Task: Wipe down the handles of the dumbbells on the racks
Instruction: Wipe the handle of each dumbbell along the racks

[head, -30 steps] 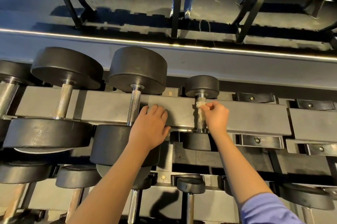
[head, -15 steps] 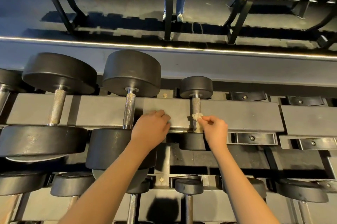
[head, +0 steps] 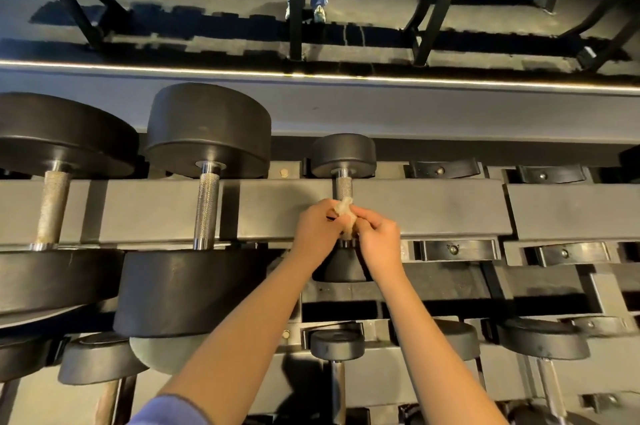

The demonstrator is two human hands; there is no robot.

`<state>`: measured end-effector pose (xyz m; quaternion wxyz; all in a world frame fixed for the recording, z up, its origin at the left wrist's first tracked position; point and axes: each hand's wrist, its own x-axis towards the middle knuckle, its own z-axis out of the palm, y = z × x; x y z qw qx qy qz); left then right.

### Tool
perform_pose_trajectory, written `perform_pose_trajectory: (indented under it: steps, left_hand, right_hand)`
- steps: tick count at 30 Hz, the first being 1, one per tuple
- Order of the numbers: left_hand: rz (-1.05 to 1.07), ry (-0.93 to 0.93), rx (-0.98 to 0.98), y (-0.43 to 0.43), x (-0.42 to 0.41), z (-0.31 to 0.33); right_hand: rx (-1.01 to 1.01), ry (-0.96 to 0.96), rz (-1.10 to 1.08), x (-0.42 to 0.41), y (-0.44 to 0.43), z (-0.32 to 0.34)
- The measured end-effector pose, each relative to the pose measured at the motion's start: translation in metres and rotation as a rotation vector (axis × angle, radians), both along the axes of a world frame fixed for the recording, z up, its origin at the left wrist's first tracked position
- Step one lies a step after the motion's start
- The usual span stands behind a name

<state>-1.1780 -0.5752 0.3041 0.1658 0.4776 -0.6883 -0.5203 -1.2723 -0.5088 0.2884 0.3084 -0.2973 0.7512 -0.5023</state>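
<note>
**A:** Near tier first. Anything?

**B:** One lower dumbbell (head: 337, 343) under your forearms, well apart from your hands.

**A:** Hands?

**B:** Change here. Half a second back your left hand (head: 317, 227) lay on the beam (head: 433, 213), holding nothing. Now it has crossed to your right hand (head: 379, 241). Both pinch the cloth (head: 346, 213), fingers curled, hands nearly touching.

**A:** Cloth where?

**B:** Bunched against the near half of the handle (head: 343, 186) on the small top-tier dumbbell (head: 343, 156). The far half is bare, with the knurl showing.

**A:** Meaning?

**B:** My judgement: you're regripping or refolding the cloth. This handle is paused, not finished, and the far half probably comes next.

**A:** Further out?

**B:** On your left are the middle handle (head: 206, 210) and the big handle (head: 52, 206), no cloth near either. Beyond the rack there is dark floor and another rack's legs (head: 440, 2).
</note>
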Motion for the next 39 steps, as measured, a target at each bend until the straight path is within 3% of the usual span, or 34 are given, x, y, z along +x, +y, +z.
perform_pose_trajectory:
  steps: [3,7,20,26,30,39]
  left_hand:
    - [0.130,0.040,-0.010,-0.007,0.000,-0.001]
    - [0.238,-0.028,-0.113,-0.024,-0.007,-0.005]
    - [0.010,-0.059,-0.317,-0.008,-0.012,-0.024]
    - [0.105,-0.146,-0.379,-0.029,-0.024,-0.022]
    - [0.195,-0.167,-0.346,-0.056,-0.026,-0.020]
    - [0.006,-0.127,-0.297,-0.021,-0.014,-0.028]
  right_hand:
    - [0.008,0.109,0.048,0.002,0.004,-0.001]
    - [0.132,0.303,-0.067,0.011,0.007,-0.013]
    - [0.050,0.430,-0.106,0.011,0.004,-0.017]
    - [0.070,0.442,-0.108,0.010,0.004,-0.018]
    - [0.084,0.443,-0.107,0.010,0.003,-0.020]
    - [0.079,0.457,-0.127,0.011,0.004,-0.020]
